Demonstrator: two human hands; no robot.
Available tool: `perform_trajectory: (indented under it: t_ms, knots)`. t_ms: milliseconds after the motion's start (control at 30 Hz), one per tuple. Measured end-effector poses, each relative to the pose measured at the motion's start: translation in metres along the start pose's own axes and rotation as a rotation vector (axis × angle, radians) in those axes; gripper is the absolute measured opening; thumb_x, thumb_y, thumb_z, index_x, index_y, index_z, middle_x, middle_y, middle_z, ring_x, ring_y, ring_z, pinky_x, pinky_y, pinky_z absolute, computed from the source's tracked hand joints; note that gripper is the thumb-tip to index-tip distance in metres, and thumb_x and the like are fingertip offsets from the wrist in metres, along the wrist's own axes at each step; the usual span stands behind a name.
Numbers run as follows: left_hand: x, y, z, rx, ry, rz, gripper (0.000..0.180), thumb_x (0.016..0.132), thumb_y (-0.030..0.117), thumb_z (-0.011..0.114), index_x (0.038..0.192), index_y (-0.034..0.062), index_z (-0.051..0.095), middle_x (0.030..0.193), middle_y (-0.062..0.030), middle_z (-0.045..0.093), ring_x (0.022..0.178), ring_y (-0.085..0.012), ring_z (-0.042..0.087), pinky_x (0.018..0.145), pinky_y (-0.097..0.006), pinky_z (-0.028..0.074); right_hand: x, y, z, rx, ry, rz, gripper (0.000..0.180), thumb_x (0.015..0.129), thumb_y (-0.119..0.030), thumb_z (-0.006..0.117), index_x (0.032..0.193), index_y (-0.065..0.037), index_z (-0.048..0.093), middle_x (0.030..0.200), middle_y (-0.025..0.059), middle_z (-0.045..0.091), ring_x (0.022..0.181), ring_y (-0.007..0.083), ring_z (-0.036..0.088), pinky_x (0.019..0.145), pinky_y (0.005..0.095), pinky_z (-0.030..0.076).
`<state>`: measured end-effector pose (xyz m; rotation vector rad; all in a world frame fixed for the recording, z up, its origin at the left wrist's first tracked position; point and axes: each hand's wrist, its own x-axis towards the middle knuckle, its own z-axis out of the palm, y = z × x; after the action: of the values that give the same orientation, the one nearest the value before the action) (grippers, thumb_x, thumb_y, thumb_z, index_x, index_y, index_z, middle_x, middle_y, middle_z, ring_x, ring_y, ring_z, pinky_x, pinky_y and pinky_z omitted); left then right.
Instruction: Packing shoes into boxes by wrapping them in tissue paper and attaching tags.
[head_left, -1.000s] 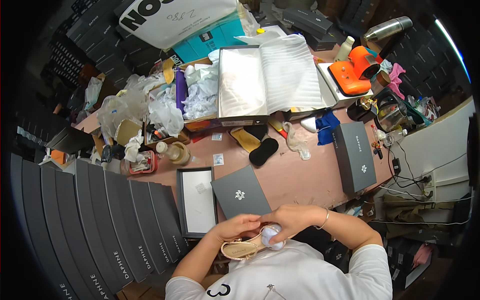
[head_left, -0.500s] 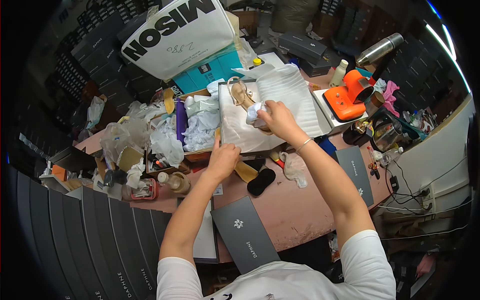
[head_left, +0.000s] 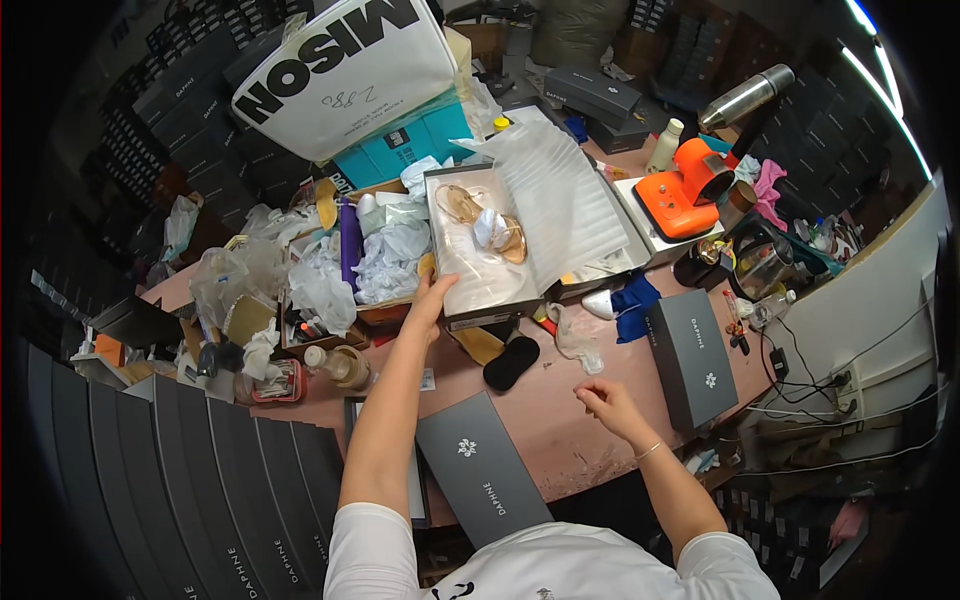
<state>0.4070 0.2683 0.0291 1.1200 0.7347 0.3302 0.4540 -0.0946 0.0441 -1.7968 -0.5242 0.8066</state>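
Observation:
An open grey shoebox [head_left: 490,308] stands on the pink table, lined with white paper. In it lies a tan strappy sandal [head_left: 460,203], with crumpled white paper [head_left: 491,229] stuffed against it. My left hand [head_left: 432,302] grips the box's near left corner, fingers along the wall. A thin white foam sheet [head_left: 560,205] drapes over the box's right side. Nearer to me, above the bare tabletop, hovers my right hand [head_left: 610,408], its fingers curled together with nothing visible in them. A closed grey shoebox [head_left: 692,358] stands to its right.
A grey box lid [head_left: 480,460] lies at the table's front edge. Black and tan insoles [head_left: 512,363] sit below the open box. Cartons of crumpled paper [head_left: 400,262] crowd the left, near a glass bottle [head_left: 345,366]. An orange device [head_left: 680,200] stands at the right.
My right hand has let go of the paper-stuffed sandal and drawn back toward me, down and right. The sandal now rests in the box. My left hand stays at the box corner.

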Motion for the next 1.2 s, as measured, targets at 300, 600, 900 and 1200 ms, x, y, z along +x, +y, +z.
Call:
perform_trajectory:
  t_ms: [300,600,900,1200]
  knots:
    - [-0.16,-0.01,0.062,0.139,-0.192,0.359,0.074,0.077,0.011,0.061,0.144,0.0034,0.03,0.133,-0.0146,0.044,0.112,-0.0216,0.052,0.095,-0.032,0.044,-0.075,0.004,-0.058,0.552,0.292,-0.098,0.065,0.096,-0.047,0.048,0.144,-0.007,0.031,0.136,0.0139,0.042,0.112,0.0199,0.051,0.09,0.0325,0.044]
    - [-0.261,-0.208,0.121,0.342,-0.128,0.01,0.069,0.084,0.014,0.059,0.145,0.0021,0.029,0.143,-0.0236,0.036,0.131,-0.036,0.038,0.109,-0.039,0.03,-0.101,0.02,-0.04,-0.055,0.441,-0.387,0.089,0.088,-0.058,0.056,0.148,-0.002,0.021,0.152,0.0182,0.024,0.14,0.03,0.024,0.113,0.0438,0.023]
    - [-0.297,-0.145,-0.083,0.697,0.495,0.332,0.042,0.086,0.013,0.062,0.122,-0.0031,0.049,0.118,-0.0163,0.054,0.105,-0.0281,0.054,0.089,-0.04,0.044,-0.142,0.132,-0.13,0.201,0.997,0.086,0.028,0.097,-0.019,0.053,0.116,0.0,0.058,0.095,0.0026,0.061,0.074,0.0073,0.057,0.056,0.0202,0.046]
    - [-0.318,-0.175,-0.123,1.132,0.316,0.338,0.025,0.091,0.019,0.054,0.081,-0.004,0.051,0.071,-0.0249,0.054,0.07,-0.0437,0.055,0.063,-0.048,0.042,-0.051,0.084,0.019,-1.095,0.181,-0.206,0.065,0.095,-0.044,0.048,0.147,-0.011,0.029,0.15,0.0215,0.027,0.141,0.0371,0.019,0.113,0.0505,0.017]
